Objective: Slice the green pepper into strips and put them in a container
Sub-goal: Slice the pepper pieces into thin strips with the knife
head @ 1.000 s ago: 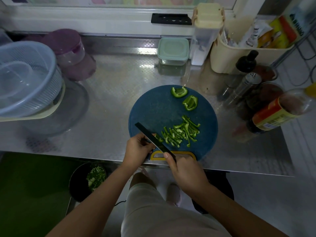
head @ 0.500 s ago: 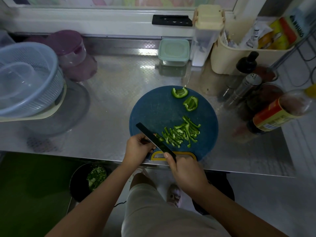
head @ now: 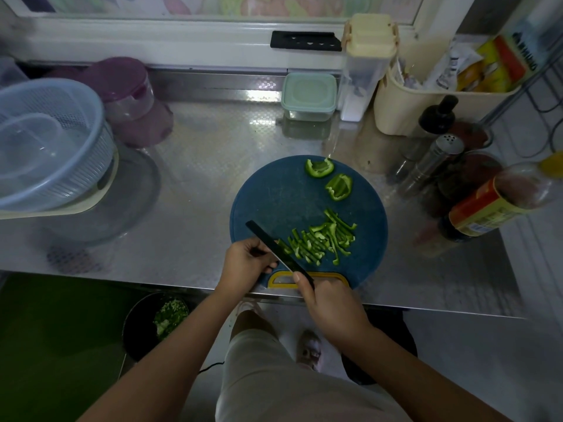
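Note:
A round blue cutting board (head: 283, 193) with a yellow handle lies at the counter's front edge. Several green pepper strips (head: 323, 239) are heaped on its near half. Two larger pepper pieces (head: 338, 185) rest at its far side. My right hand (head: 329, 303) grips the handle of a black knife (head: 271, 243), whose blade slants across the board's near left. My left hand (head: 246, 263) is curled just left of the blade, holding down a small bit of pepper that is mostly hidden under the fingers.
A clear colander in a bowl (head: 45, 147) sits at far left, purple-lidded tubs (head: 128, 95) behind it. A lidded green container (head: 309, 95) stands at the back. Bottles and a shaker (head: 432, 166) crowd the right. A dark pan with greens (head: 155, 324) sits below the counter.
Both hands and the knife stay at the board's near left edge; only tiny shifts of the blade show.

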{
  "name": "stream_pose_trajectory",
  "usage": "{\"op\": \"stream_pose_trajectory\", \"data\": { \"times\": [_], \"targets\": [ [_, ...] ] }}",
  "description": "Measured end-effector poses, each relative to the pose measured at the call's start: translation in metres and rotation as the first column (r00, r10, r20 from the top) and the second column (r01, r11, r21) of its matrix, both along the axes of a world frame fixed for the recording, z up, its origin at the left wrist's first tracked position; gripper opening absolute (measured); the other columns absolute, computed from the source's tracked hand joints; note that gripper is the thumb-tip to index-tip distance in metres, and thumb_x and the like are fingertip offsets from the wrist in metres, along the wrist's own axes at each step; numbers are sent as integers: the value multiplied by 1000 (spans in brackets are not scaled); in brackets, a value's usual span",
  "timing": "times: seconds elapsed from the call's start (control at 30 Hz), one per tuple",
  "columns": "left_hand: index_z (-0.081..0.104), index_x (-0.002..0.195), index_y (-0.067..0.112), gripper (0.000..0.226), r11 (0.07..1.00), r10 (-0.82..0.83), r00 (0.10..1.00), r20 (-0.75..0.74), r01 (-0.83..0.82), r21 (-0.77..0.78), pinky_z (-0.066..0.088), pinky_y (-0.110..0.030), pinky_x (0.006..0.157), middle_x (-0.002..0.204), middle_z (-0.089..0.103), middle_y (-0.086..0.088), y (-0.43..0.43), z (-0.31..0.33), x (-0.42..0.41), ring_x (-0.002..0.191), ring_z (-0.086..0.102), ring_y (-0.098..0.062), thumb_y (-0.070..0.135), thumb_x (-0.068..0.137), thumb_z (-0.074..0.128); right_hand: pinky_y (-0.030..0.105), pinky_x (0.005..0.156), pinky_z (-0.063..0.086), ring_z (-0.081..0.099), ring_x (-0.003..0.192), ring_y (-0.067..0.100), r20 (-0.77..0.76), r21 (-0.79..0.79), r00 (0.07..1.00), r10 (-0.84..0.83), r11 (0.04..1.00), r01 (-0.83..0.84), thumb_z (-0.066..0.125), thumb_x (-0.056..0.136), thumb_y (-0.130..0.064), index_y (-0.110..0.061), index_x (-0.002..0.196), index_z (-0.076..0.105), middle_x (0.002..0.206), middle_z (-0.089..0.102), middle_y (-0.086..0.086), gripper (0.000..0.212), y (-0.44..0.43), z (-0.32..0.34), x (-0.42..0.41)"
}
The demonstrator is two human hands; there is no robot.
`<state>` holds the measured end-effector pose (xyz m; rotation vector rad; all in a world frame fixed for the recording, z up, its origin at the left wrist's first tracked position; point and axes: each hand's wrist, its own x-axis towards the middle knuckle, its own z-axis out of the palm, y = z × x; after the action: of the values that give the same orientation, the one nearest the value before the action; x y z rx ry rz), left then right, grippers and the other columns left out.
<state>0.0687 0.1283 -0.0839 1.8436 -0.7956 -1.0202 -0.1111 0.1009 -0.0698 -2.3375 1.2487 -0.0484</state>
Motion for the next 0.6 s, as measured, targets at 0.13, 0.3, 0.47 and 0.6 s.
{"op": "stream_pose_trajectory", "data": {
  "times": [0.13, 0.3, 0.47, 0.6],
  "targets": [
    [64, 81, -8, 5, 1000, -11, 1000, -22, 12, 8, 53, -19, 55, 65, 65, -13, -2, 3, 1, 51, 61, -8, -3, 83, 64, 29, 61, 34, 61, 77, 21, -25, -5, 999, 33, 999, -34, 13, 93, -60, -12, 78, 66, 77, 66, 7, 73, -1, 4, 1],
    [61, 66, 8, 20, 1000, -20, 999, -28, 20, 2, 53, -20, 55, 59, 64, -7, -2, 5, 1, 51, 61, -9, -5, 81, 65, 31, 61, 39, 62, 74, 23, -45, 8, 999, -2, 1000, 3, 17, 96, -57, -11, 77, 67, 75, 67, 9, 70, -4, 3, 7],
    [62, 65, 11, 22, 1000, -21, 998, -54, 22, 21, 54, -22, 56, 59, 64, -4, -5, 5, 3, 53, 62, -13, -5, 79, 67, 32, 58, 40, 62, 68, 25, -5, 68, 1000, -2, 998, 3, 14, 93, -59, -10, 67, 62, 68, 65, 11, 73, -7, 2, 9],
    [63, 68, 8, 16, 1000, -19, 995, -101, 21, 13, 53, -20, 54, 65, 63, -8, -5, 6, 3, 53, 61, -10, -3, 78, 69, 32, 63, 40, 62, 78, 29, -36, 169, 999, -26, 985, 32, 19, 96, -57, -3, 80, 66, 79, 66, 14, 73, -16, 11, 11]
  ]
}}
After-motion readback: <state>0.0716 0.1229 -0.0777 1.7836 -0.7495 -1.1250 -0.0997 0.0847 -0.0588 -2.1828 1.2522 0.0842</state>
